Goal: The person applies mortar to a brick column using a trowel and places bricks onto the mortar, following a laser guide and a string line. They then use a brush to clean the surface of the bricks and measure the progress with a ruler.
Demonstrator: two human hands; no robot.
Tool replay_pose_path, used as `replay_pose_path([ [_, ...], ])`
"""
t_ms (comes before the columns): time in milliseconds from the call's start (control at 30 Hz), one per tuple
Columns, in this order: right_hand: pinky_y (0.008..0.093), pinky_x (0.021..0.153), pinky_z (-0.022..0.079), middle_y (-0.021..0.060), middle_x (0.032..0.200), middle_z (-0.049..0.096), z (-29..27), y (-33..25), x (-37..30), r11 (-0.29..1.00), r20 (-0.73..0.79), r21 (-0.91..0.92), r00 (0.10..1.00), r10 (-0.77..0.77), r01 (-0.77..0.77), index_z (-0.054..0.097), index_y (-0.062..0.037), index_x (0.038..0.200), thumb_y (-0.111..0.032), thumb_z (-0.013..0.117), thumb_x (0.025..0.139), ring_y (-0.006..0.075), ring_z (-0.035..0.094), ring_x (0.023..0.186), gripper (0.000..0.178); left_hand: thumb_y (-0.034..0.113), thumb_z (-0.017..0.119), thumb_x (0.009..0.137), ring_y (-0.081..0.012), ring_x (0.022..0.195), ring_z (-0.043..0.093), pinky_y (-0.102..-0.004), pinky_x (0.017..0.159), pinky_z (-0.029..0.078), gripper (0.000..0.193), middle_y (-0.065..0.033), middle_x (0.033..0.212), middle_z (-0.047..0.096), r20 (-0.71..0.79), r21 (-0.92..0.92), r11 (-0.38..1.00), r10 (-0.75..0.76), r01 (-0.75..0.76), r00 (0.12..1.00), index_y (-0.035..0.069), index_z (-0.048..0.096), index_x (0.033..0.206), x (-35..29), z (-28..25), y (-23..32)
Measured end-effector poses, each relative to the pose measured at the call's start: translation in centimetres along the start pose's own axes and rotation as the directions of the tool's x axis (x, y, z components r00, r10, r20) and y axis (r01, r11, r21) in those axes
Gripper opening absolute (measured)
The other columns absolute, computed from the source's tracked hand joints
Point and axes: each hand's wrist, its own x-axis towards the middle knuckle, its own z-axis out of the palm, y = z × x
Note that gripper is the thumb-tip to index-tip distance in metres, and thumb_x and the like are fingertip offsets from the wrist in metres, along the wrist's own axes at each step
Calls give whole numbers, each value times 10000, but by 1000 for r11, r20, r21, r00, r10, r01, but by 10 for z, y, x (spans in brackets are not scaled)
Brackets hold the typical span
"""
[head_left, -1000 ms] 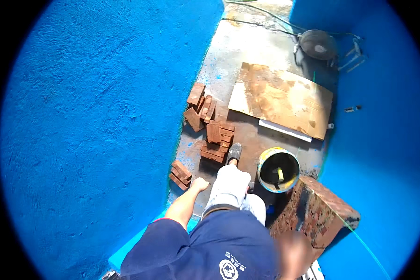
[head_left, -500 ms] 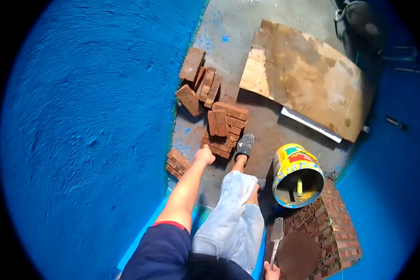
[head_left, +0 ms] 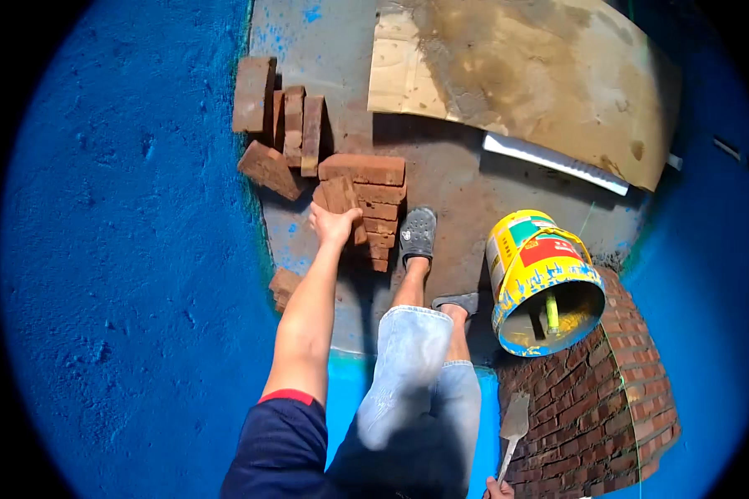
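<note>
My left hand is closed round the near end of a red brick, thumb on one side and fingers on the other. That brick lies on top of a stack of red bricks. At the lower edge my right hand, only partly in view, grips the handle of a trowel. The trowel's grey blade points away from me, beside a brick wall.
Loose bricks lie beyond the stack, with a few more nearer me. A yellow bucket rests tilted by the wall, a yellow-handled tool inside. Stained cardboard covers the far floor. A rough blue wall bounds the left.
My left hand has reached forward from beside the stack and taken hold of the top brick. My right hand keeps the trowel. The whole view has shifted.
</note>
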Motion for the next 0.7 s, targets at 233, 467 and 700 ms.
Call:
replay_pose_path([
  [233,336,416,369,24,509,493,-8,-27,-47,975,54,-223,999,3,9,545,-51,678,-320,590,898,148,458,425,351,232,723,662,-263,1174,510,-407,983,411,824,-115,1263,536,843,-506,726,301,466,446,40,372,1382,-128,-174,10],
  [467,311,401,310,13,523,466,-15,18,-35,957,72,16,954,-291,291,491,-64,640,-252,646,849,115,411,421,322,379,781,682,-225,1070,562,-389,922,451,882,-101,1204,575,781,-573,628,614,526,118,10,368,1368,-286,-310,48],
  [700,390,602,449,98,694,624,-52,50,19,877,-3,0,877,-480,480,655,-23,848,-380,639,823,216,581,647,359,580,514,870,-236,876,598,-407,770,501,672,-83,1026,610,589,-731,564,806,385,-62,83,461,1319,-462,-245,106],
])
